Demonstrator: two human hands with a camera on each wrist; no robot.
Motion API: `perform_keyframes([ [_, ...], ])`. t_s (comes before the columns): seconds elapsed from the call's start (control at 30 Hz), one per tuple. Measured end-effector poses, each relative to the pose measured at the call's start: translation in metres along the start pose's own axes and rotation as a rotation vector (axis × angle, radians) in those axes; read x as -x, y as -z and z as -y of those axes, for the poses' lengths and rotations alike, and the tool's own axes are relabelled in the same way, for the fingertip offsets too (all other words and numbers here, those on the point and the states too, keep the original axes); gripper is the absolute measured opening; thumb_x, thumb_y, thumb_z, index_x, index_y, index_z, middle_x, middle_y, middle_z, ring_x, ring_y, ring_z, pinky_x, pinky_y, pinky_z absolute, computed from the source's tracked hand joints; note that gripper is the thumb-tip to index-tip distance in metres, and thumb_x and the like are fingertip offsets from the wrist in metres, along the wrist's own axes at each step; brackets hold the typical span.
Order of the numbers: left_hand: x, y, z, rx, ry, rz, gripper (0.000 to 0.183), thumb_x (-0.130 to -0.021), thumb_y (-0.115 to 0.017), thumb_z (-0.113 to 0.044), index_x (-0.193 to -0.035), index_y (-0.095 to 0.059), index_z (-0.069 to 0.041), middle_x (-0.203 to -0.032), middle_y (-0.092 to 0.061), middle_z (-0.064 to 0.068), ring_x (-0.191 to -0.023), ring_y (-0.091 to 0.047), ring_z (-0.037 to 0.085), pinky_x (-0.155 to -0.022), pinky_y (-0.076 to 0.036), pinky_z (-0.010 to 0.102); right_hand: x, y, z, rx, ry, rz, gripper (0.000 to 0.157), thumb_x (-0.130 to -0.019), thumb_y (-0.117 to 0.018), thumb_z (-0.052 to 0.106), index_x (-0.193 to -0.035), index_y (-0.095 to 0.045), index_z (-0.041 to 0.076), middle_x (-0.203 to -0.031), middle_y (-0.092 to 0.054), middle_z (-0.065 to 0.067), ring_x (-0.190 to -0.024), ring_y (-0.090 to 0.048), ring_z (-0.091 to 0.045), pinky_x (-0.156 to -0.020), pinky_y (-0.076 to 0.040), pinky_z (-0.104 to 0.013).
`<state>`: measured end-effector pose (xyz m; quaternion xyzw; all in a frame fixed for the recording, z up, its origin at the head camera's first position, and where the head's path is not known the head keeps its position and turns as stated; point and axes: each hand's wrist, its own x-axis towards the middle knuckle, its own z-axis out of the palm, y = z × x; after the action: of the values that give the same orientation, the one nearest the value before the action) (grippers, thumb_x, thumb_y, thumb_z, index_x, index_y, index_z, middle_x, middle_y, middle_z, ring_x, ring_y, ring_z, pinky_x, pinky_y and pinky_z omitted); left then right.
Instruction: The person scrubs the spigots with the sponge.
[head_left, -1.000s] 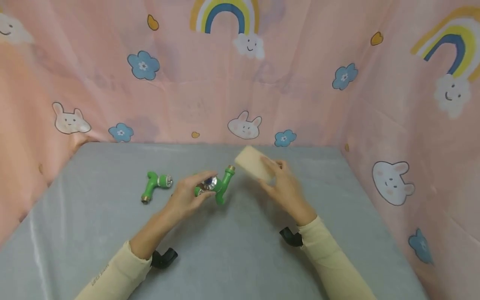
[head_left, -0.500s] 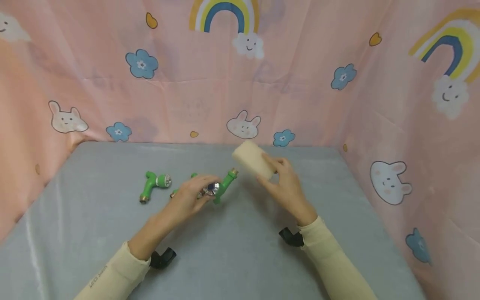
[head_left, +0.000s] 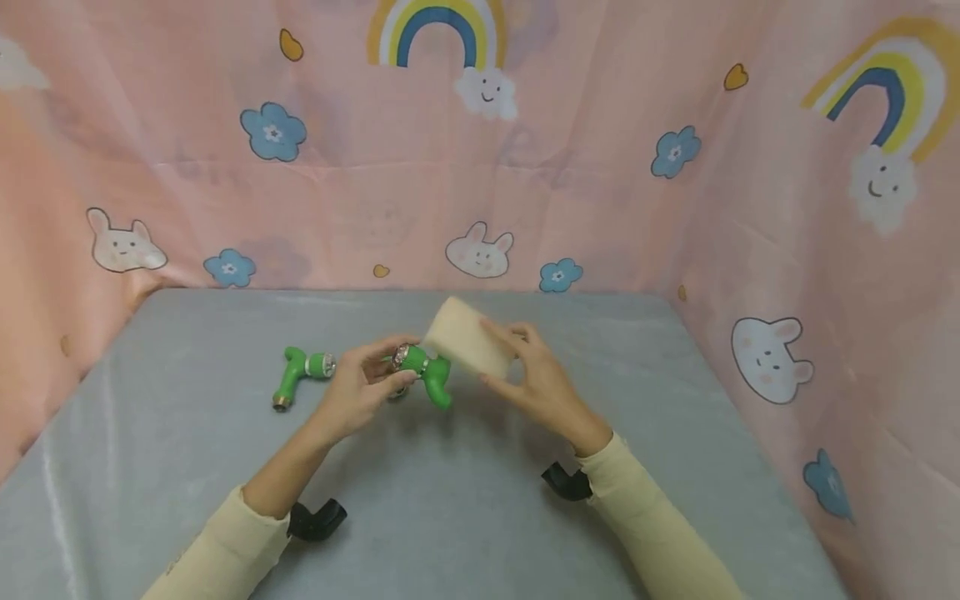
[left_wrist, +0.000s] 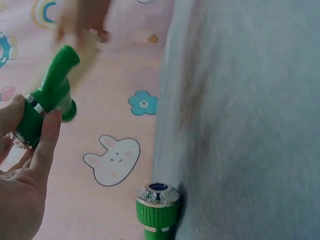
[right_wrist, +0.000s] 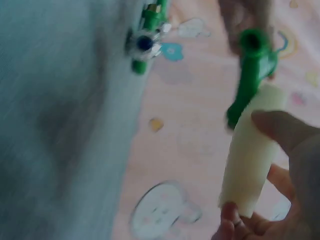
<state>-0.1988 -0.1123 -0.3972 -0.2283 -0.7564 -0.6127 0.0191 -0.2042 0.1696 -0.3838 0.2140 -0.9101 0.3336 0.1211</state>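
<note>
My left hand (head_left: pixel 360 387) pinches a green faucet (head_left: pixel 432 379) by its body near the silver-trimmed knob end, thumb on one side and fingers on the other. The faucet is raised over the table, its curved spout pointing down in the head view. A cream sponge block (head_left: pixel 467 337) is in my right hand (head_left: pixel 543 387), gripped between thumb and fingers. In the head view the sponge overlaps the faucet's far end and hides its inlet. The right wrist view shows the sponge (right_wrist: pixel 252 155) right at the green faucet (right_wrist: pixel 250 75).
A second green faucet (head_left: pixel 300 371) lies on the grey-covered table (head_left: pixel 450 517) left of my left hand. Another, mostly hidden behind that hand, shows its clear knob (right_wrist: pixel 145 44) in the right wrist view. Pink printed curtains (head_left: pixel 337 200) enclose the back and sides.
The sponge has moved left and onto the held faucet. The faucet has turned: its knob now faces left toward my palm and its spout points down.
</note>
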Motion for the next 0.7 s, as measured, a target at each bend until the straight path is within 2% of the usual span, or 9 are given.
perform_keyframes([
  [0.07,-0.001,0.002,0.000,0.051,0.025,-0.015,0.043,-0.095,-0.068,-0.002,-0.135,-0.057,0.005,-0.131,-0.064,0.024,-0.088,-0.072,0.004,-0.075,-0.063,0.030,-0.003,0.000,-0.004,0.040,-0.042,-0.048,0.073,-0.090,-0.077,0.024,-0.155,-0.043,0.021,-0.133,-0.050,-0.020,-0.104,-0.058,-0.032,-0.079,-0.053,-0.042],
  [0.17,-0.002,0.006,0.001,0.127,0.062,-0.048,0.041,-0.096,-0.069,-0.009,-0.133,-0.057,0.005,-0.114,-0.074,0.008,-0.085,-0.072,0.002,-0.074,-0.063,0.029,-0.005,0.003,-0.002,-0.010,-0.074,-0.131,0.073,-0.089,-0.079,0.020,-0.154,-0.045,0.020,-0.131,-0.050,-0.020,-0.098,-0.054,-0.035,-0.075,-0.047,-0.041],
  [0.23,-0.002,0.009,0.001,0.222,0.082,-0.053,0.036,-0.096,-0.070,-0.012,-0.129,-0.059,0.000,-0.101,-0.076,-0.003,-0.083,-0.072,0.002,-0.068,-0.060,0.023,-0.004,0.004,0.003,-0.066,-0.034,-0.104,0.074,-0.089,-0.079,0.023,-0.154,-0.044,0.021,-0.131,-0.051,-0.021,-0.098,-0.052,-0.034,-0.075,-0.045,-0.039],
  [0.3,-0.001,0.011,0.001,0.349,0.102,-0.040,0.030,-0.095,-0.070,-0.013,-0.123,-0.062,-0.008,-0.093,-0.077,-0.010,-0.081,-0.071,0.002,-0.064,-0.057,0.020,-0.003,0.003,0.007,-0.065,-0.022,-0.063,0.074,-0.090,-0.077,0.027,-0.155,-0.042,0.023,-0.130,-0.053,-0.020,-0.100,-0.054,-0.033,-0.076,-0.048,-0.040],
  [0.37,-0.001,0.013,0.000,0.494,0.125,-0.007,0.025,-0.096,-0.070,-0.012,-0.119,-0.063,-0.014,-0.091,-0.077,-0.008,-0.082,-0.071,0.004,-0.065,-0.055,0.017,-0.003,0.001,0.006,0.016,-0.050,-0.055,0.073,-0.091,-0.074,0.034,-0.156,-0.041,0.024,-0.130,-0.053,-0.021,-0.100,-0.057,-0.032,-0.075,-0.051,-0.041],
  [0.43,-0.001,0.014,0.000,0.588,0.146,0.035,0.023,-0.096,-0.070,-0.012,-0.117,-0.062,-0.018,-0.092,-0.077,-0.007,-0.086,-0.071,0.004,-0.069,-0.055,0.017,-0.003,0.001,0.003,0.083,-0.108,-0.108,0.073,-0.092,-0.073,0.036,-0.156,-0.041,0.023,-0.127,-0.054,-0.021,-0.100,-0.058,-0.033,-0.075,-0.052,-0.042],
  [0.53,-0.001,0.014,-0.001,0.666,0.167,0.085,0.021,-0.097,-0.068,-0.010,-0.115,-0.059,-0.019,-0.096,-0.078,-0.007,-0.093,-0.072,0.005,-0.077,-0.055,0.017,-0.002,0.001,0.005,0.048,-0.084,-0.196,0.073,-0.090,-0.075,0.031,-0.154,-0.044,0.020,-0.124,-0.056,-0.021,-0.097,-0.056,-0.033,-0.071,-0.047,-0.039],
  [0.63,-0.002,0.013,0.000,0.702,0.168,0.124,0.018,-0.099,-0.063,-0.006,-0.110,-0.055,-0.017,-0.098,-0.078,-0.007,-0.097,-0.073,0.006,-0.080,-0.055,0.018,-0.001,-0.001,0.014,-0.041,0.022,-0.147,0.073,-0.090,-0.075,0.029,-0.155,-0.043,0.020,-0.124,-0.058,-0.021,-0.098,-0.057,-0.031,-0.075,-0.048,-0.038],
  [0.7,-0.002,0.011,0.002,0.720,0.178,0.135,0.016,-0.099,-0.061,-0.004,-0.107,-0.054,-0.016,-0.098,-0.077,-0.007,-0.098,-0.073,0.007,-0.080,-0.055,0.018,-0.001,-0.003,0.015,-0.030,0.021,-0.092,0.072,-0.093,-0.071,0.033,-0.157,-0.039,0.023,-0.127,-0.057,-0.021,-0.100,-0.058,-0.030,-0.075,-0.050,-0.039],
])
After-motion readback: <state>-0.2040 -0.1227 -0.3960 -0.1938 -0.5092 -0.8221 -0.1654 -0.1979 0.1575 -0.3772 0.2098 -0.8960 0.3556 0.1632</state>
